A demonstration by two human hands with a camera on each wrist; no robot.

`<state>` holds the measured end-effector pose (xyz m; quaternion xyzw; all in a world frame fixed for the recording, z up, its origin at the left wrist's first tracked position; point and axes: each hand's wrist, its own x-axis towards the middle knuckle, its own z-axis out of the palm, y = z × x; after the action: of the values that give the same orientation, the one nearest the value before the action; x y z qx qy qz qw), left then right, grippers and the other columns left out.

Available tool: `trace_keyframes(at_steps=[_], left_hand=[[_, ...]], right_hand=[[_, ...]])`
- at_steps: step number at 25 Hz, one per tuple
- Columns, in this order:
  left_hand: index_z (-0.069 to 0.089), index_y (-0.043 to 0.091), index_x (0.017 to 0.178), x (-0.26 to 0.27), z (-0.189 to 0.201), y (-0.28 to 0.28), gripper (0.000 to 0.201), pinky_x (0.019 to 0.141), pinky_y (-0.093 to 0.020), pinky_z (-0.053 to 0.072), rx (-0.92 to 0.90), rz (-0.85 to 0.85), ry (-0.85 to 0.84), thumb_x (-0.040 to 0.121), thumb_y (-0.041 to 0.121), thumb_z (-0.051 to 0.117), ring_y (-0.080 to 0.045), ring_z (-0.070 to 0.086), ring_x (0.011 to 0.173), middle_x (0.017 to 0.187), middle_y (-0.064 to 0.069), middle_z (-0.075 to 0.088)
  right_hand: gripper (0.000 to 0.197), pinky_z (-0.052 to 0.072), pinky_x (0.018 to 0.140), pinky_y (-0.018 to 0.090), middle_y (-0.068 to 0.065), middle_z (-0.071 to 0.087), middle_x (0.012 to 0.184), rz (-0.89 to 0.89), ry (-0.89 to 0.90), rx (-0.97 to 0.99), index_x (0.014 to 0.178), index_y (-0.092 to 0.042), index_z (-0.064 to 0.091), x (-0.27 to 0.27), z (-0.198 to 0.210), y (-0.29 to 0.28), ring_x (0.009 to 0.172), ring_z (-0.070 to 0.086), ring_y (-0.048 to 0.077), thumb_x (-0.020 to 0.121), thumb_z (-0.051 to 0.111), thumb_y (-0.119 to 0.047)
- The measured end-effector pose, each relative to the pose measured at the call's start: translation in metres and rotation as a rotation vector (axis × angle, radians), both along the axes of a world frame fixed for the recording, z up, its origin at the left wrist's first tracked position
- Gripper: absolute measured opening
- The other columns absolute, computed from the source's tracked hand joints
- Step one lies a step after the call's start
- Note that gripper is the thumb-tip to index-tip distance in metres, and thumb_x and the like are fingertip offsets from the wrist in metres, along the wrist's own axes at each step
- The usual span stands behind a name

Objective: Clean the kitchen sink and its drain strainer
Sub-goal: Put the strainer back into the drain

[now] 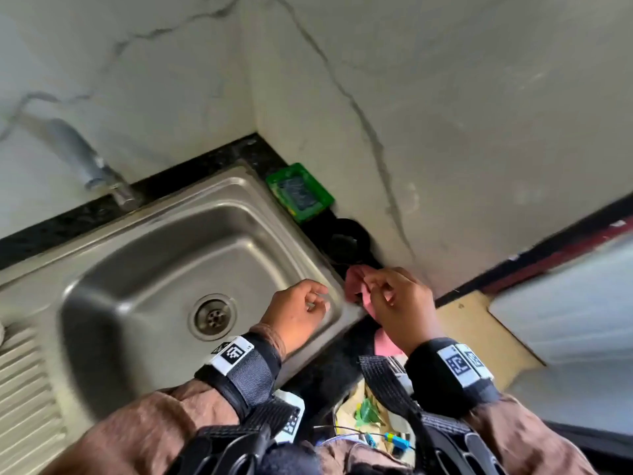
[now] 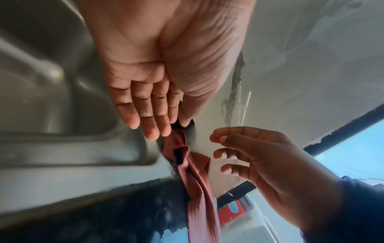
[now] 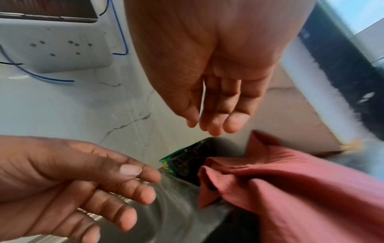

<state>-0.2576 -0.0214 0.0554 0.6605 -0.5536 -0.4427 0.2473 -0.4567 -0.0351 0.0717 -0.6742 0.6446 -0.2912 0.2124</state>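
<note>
The stainless sink (image 1: 154, 265) has its round drain strainer (image 1: 214, 317) seated in the basin floor. A pink cloth (image 1: 354, 279) lies crumpled on the black counter at the sink's right rim and hangs over the front edge. My left hand (image 1: 318, 298) hovers over the basin's right side with relaxed fingers (image 2: 149, 121), holding nothing. My right hand (image 1: 376, 289) hangs just above the cloth (image 3: 280, 180); its fingers (image 3: 214, 120) are loose and apart from the fabric. In the left wrist view the cloth (image 2: 193, 172) lies between both hands.
A green soap dish (image 1: 299, 193) with a dark scrubber sits at the sink's far right corner, with a black round object (image 1: 349, 241) beside it. The tap (image 1: 85, 156) juts from the marble wall at the back left. A ribbed drainboard (image 1: 24, 378) lies left.
</note>
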Motion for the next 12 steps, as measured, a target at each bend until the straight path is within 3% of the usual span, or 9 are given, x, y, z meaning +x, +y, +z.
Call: trace_keyframes(at_steps=[2, 7, 9, 12], left_hand=[[0.069, 0.025, 0.102, 0.032, 0.008, 0.011, 0.016, 0.065, 0.002, 0.039, -0.026, 0.067, -0.019, 0.087, 0.019, 0.067, 0.011, 0.057, 0.061, 0.083, 0.011, 0.068], [0.067, 0.023, 0.107, 0.165, 0.022, 0.078, 0.02, 0.077, -0.003, 0.046, -0.114, 0.445, -0.07, 0.089, 0.014, 0.066, 0.01, 0.063, 0.081, 0.091, 0.013, 0.071], [0.067, 0.023, 0.107, 0.212, 0.022, 0.112, 0.023, 0.077, -0.002, 0.046, -0.117, 0.607, -0.112, 0.088, 0.01, 0.065, 0.013, 0.063, 0.079, 0.09, 0.015, 0.07], [0.068, 0.027, 0.105, 0.275, 0.02, 0.162, 0.025, 0.082, -0.019, 0.055, -0.129, 0.844, -0.122, 0.088, 0.01, 0.062, 0.004, 0.067, 0.081, 0.091, 0.013, 0.072]], right_hand=[[0.019, 0.04, 0.07, 0.002, -0.014, 0.066, 0.088, 0.154, -0.055, -0.003, 0.089, -0.022, 0.075, 0.036, 0.007, -0.006, 0.071, 0.059, -0.008, 0.082, 0.067, -0.006], [0.018, 0.044, 0.07, 0.006, -0.011, 0.069, 0.091, 0.698, -0.064, 0.027, 0.092, -0.023, 0.074, 0.186, 0.031, -0.015, 0.067, 0.058, -0.001, 0.083, 0.066, -0.009], [0.017, 0.046, 0.072, 0.014, -0.009, 0.069, 0.088, 0.893, 0.008, -0.003, 0.092, -0.024, 0.074, 0.248, 0.037, -0.011, 0.069, 0.059, 0.004, 0.083, 0.066, -0.011], [0.016, 0.048, 0.079, 0.029, -0.002, 0.069, 0.087, 1.166, 0.128, -0.015, 0.094, -0.021, 0.074, 0.358, 0.035, 0.006, 0.077, 0.062, 0.018, 0.083, 0.064, -0.012]])
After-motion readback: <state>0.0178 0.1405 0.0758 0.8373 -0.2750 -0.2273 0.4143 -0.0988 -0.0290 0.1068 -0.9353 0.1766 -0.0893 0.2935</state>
